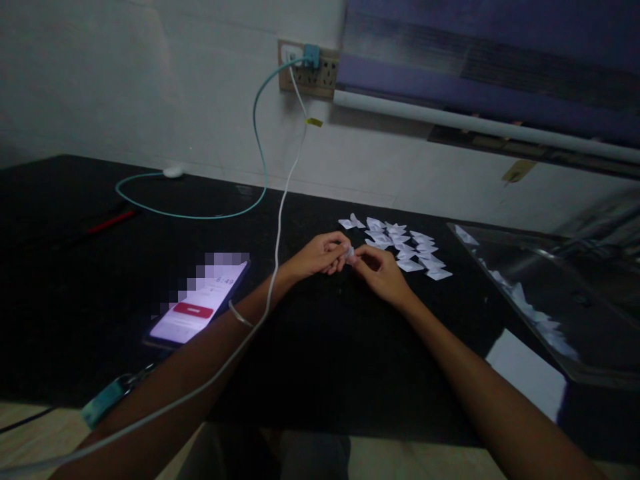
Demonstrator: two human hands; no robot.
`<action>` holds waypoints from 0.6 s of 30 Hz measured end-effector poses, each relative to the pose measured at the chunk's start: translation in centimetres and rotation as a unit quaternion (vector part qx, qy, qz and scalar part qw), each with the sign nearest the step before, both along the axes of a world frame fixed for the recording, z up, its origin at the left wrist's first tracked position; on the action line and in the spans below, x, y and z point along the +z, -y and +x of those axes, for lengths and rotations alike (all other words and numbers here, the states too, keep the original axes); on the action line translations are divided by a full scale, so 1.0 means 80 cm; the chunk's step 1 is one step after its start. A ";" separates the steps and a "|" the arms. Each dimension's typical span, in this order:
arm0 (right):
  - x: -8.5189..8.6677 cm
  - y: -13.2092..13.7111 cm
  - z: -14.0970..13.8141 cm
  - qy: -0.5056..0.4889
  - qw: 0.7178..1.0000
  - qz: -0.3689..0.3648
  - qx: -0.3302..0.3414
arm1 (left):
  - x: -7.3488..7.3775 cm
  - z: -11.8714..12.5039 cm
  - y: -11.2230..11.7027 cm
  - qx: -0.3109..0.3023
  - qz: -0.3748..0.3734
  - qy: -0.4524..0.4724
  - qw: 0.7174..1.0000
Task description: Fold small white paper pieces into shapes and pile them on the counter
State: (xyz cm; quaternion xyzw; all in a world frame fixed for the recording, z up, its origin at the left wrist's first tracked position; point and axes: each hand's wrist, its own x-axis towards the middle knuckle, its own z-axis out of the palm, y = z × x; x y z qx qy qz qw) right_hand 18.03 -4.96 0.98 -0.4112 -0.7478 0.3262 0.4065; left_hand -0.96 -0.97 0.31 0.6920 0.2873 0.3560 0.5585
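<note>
Between my two hands is a small piece of folded white paper. My left hand pinches it from the left, thumb on top. From the other side my right hand grips its edge with thumb and fingers. Most of the paper is hidden by the fingers, so its exact shape does not show. Just beyond my right hand, several folded white paper boats stand in loose rows on the black countertop.
A sink lies at the right, with white paper shapes along its rim. Near my right forearm is a stack of white paper. A lit phone lies left. A white cable crosses my left forearm from the wall socket.
</note>
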 end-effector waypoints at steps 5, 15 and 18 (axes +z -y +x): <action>-0.001 0.002 0.000 0.033 0.997 0.060 -0.040 | 0.004 0.000 0.006 -0.002 0.014 -0.019 1.000; 0.005 0.008 0.000 0.065 0.992 0.104 0.001 | 0.000 0.000 0.006 -0.035 0.046 -0.023 0.998; 0.003 0.008 0.001 0.074 0.995 0.070 0.009 | -0.001 -0.001 0.005 -0.035 0.049 -0.015 0.998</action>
